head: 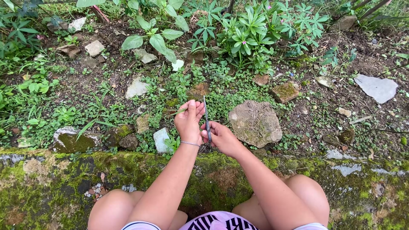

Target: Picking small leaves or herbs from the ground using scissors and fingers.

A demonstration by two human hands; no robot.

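I see one pair of scissors standing nearly upright, blades pointing up, just past the far edge of the mossy stone curb. My right hand is wrapped closed around the handles, fingers curled tight on them. My left hand sits just beside it, thumb and fingertips pinched together on one thin green stem that pokes out to the left; I cannot tell whether the blades touch the stem. One thin bracelet circles the left wrist. Both hands hover over the weedy soil right behind the curb, near its middle. Just to the right of the right hand lies one large grey rock, and beyond it one smaller moss-topped brick-like stone. To the left, against the curb's far edge, I count one small pale stone and one mossy boulder. At the far side grows one bush with pink flowers, and one flat grey slab lies near the right edge.
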